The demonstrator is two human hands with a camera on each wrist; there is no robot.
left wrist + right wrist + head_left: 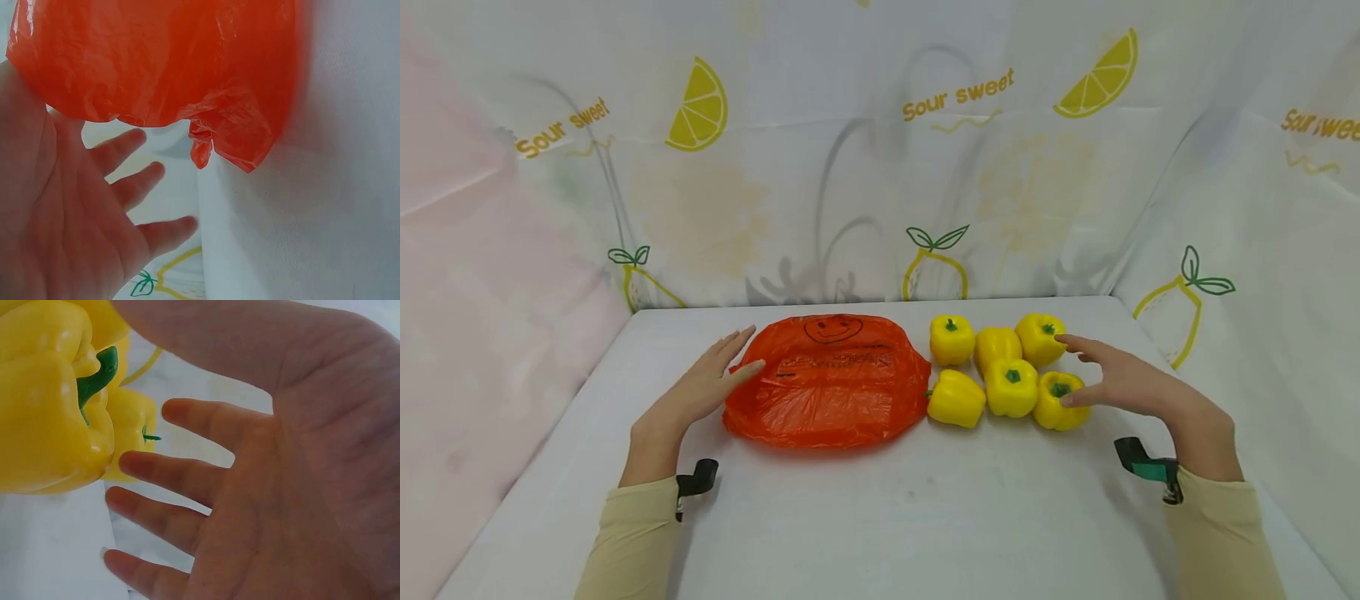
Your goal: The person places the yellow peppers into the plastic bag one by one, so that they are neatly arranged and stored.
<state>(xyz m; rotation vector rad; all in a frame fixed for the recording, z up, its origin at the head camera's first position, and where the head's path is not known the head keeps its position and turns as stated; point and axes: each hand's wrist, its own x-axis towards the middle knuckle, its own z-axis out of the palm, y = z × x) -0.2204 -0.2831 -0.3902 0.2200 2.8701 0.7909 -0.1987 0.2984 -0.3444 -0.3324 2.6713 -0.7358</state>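
A puffed-up red plastic bag [835, 392] with a smiley face lies on the table, left of centre. My left hand [707, 383] is at its left end, fingers spread, thumb overlapping the bag in the head view. A small twisted tip of the bag [201, 150] shows in the left wrist view. Several yellow bell peppers [1011, 387] with green stems are clustered right of the bag. Beside the rightmost ones is my right hand [1123, 379], fingers apart and holding nothing. In the right wrist view a large yellow pepper [44, 419] sits in front of the spread fingers.
The white table [895, 525] extends toward me in front of the bag and peppers. Behind it hangs a pale curtain [880, 167] printed with lemons and lettering, which also closes off both sides. A dark wrist mount [1146, 462] is strapped to each forearm.
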